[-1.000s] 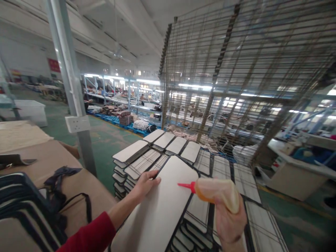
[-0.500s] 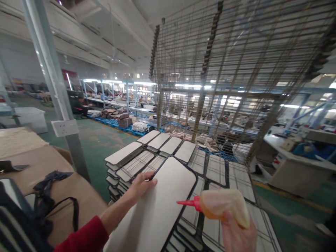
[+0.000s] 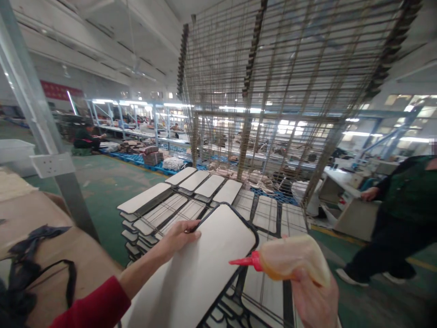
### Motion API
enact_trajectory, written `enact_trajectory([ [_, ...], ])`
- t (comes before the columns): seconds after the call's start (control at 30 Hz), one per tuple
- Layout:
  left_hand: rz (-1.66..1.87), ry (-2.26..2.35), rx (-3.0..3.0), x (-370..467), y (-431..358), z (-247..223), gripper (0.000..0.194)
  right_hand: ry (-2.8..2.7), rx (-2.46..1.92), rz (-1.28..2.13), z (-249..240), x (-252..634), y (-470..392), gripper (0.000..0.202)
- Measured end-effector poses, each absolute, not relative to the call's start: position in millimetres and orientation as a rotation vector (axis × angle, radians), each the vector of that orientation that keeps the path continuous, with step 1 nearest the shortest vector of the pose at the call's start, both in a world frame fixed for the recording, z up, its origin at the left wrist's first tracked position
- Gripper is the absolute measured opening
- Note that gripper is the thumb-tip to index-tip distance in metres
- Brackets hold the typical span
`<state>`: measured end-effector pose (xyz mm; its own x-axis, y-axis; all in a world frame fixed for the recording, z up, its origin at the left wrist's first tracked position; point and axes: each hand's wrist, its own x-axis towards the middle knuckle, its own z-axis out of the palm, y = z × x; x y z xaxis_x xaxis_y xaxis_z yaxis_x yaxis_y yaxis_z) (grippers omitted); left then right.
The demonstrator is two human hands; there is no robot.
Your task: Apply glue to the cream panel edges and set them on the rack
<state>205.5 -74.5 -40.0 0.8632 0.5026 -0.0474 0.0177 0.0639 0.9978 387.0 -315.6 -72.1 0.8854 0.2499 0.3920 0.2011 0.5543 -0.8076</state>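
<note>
My left hand pinches the left edge of a long white panel with rounded corners and a dark border. The panel is tilted up towards me, over the stacked racks. My right hand is wrapped round a squeeze bottle of amber liquid, tipped on its side. Its red nozzle points left, over the panel's right part; whether the tip touches the surface I cannot tell. Behind and below, similar white panels lie in rows on stacked wire racks.
Upright wire racks rise behind the stack. On the left, a brown-covered table holds dark cloth strips, beside a metal post. A person walks at the right; another person sits far left. Blue pallets carry bundled goods.
The view has turned to the right, and a walking person has come into sight there. Both hands keep their holds on the panel and the bottle.
</note>
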Motion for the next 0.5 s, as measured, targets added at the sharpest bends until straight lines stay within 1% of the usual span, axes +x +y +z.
enact_trajectory([
  [0.17,0.371,0.438,1.460,214,-86,-41,0.043,-0.471,-0.992,-0.062,-69,391,-317,0.059],
  [0.27,0.342,0.418,1.379,220,-89,-44,0.047,-0.430,-0.987,-0.086,-76,392,-318,0.060],
  [0.4,0.371,0.414,1.242,234,-80,-51,0.046,-0.376,-1.089,-0.110,-110,381,-320,0.056],
  [0.5,0.414,0.474,1.188,244,-67,-56,0.044,-0.408,-1.214,-0.054,-134,365,-318,0.057],
])
